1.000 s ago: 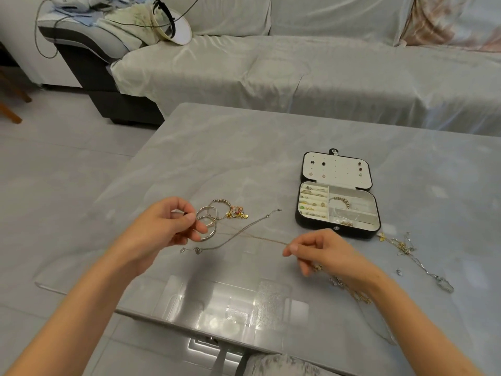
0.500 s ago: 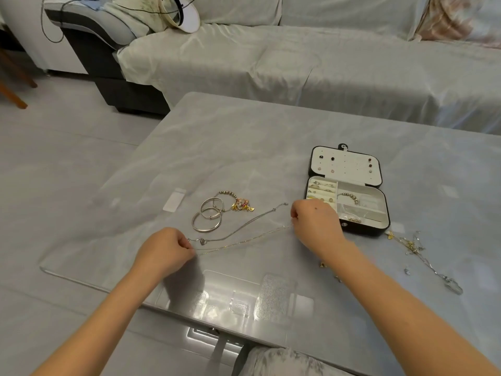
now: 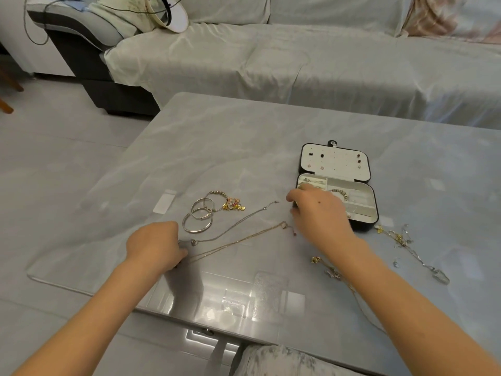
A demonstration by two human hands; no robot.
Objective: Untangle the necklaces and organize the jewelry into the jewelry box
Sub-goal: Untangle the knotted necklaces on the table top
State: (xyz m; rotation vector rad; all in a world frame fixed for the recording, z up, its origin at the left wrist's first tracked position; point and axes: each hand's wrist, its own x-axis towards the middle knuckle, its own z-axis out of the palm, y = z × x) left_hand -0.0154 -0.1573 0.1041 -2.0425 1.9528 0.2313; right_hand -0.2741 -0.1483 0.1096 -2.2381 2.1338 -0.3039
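I note a glossy grey table [image 3: 244,147] carrying an open black jewelry box [image 3: 339,162], with two silver bangles [image 3: 199,216] and a beaded charm bracelet [image 3: 233,204] touching one another to its left. A silver chain [image 3: 257,213] and a gold chain [image 3: 238,240] lie stretched side by side near the bangles. A tangled heap of chains [image 3: 398,237] sits just right of the box, and a pale tab [image 3: 163,204] lies left of the bangles.

Reaches in from the near edge with both bare forearms, well apart. Rests the left hand [image 3: 156,246] knuckles-up and low on the surface [image 3: 244,147], fingers [image 3: 182,253] curled under, pinching the near end of a thin gold chain [image 3: 235,240]. Stretches the right hand [image 3: 320,213] farther forward, palm down, wrist straight, fingers loosely bent, index tip leading to the left, gripping nothing.
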